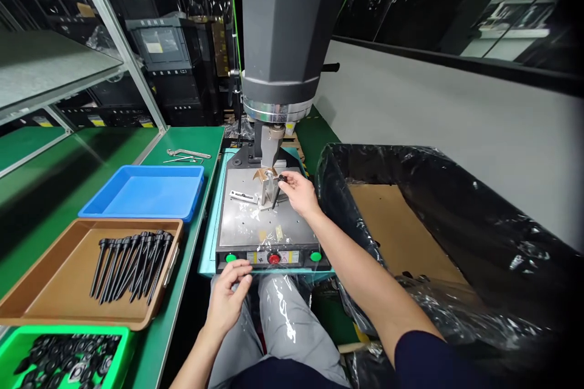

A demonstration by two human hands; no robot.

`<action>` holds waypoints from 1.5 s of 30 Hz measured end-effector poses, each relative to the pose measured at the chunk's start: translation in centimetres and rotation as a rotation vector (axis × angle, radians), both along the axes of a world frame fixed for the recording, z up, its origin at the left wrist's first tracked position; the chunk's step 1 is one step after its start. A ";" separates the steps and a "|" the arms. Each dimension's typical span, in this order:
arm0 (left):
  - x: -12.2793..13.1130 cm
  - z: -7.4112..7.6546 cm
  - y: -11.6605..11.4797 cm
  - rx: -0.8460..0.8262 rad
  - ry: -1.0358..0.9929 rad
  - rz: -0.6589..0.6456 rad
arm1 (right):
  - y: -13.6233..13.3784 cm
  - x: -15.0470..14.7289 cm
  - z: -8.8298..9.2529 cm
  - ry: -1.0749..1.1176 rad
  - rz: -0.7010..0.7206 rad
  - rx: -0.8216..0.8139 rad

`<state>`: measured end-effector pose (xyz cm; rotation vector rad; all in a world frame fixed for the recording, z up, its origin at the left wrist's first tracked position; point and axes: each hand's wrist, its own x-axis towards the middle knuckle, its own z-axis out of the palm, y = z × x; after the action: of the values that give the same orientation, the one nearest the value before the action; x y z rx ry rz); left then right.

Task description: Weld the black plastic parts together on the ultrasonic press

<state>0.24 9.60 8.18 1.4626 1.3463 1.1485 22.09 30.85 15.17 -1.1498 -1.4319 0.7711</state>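
My right hand [295, 192] reaches onto the metal plate of a press machine [255, 228] and pinches a black rod-shaped part [277, 189] at the small fixture under the machine's grey head [279, 30]. My left hand [227, 301] rests at the machine's front edge, fingers curled near the left green button [231, 258]; nothing shows in it. A red button [274, 258] and a second green button [315, 256] sit on the same front panel.
A brown tray [50, 292] holds several black rods [132, 264]. Behind it is a blue tray [146, 191]; in front, a green bin [18, 352] of small black parts. A plastic-lined cardboard box [410, 231] stands right. Tools [187, 155] lie on the green table.
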 end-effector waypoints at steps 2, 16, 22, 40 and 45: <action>-0.6 -0.8 -0.5 -0.042 0.006 0.022 | 1.6 -0.3 -0.3 -0.140 -0.024 0.029; -2.9 -2.6 -1.9 -0.155 0.024 0.113 | 6.4 -1.5 -1.0 -0.166 0.098 -0.009; -3.3 -2.9 -1.8 -0.176 0.018 0.121 | 6.2 -0.3 0.3 -0.351 0.191 0.114; -2.9 -0.5 6.0 -0.058 0.039 0.174 | -0.5 6.5 -4.9 -0.613 -0.315 -0.357; -1.3 -0.4 12.3 -0.071 0.529 0.276 | -3.7 7.2 -6.9 -0.901 -0.337 -0.532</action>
<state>-1.10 21.86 7.74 1.6308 1.9800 0.8931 29.33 27.15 8.31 -2.2782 -1.7022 0.3908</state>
